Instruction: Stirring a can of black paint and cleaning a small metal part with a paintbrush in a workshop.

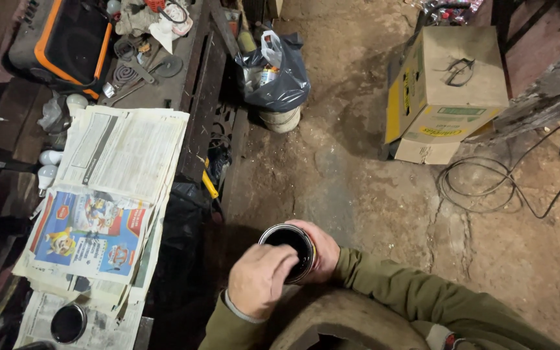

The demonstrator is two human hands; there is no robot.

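Open dark tin (pixel 290 249) — both hands' grip.

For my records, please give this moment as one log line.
right hand: holds open can | left hand: at can rim | lid: on newspapers

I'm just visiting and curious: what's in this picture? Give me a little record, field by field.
Setting: workshop with a dirt floor
Right hand: wrapped around an open round tin with dark contents
Left hand: fingers at the tin's rim, partly covering it
Workbench: spread with newspapers
On the newspapers: a round lid, dark inside
Bench far end: orange and black case, light bulbs
Floor: cardboard box, black bag in a bucket, loose cable
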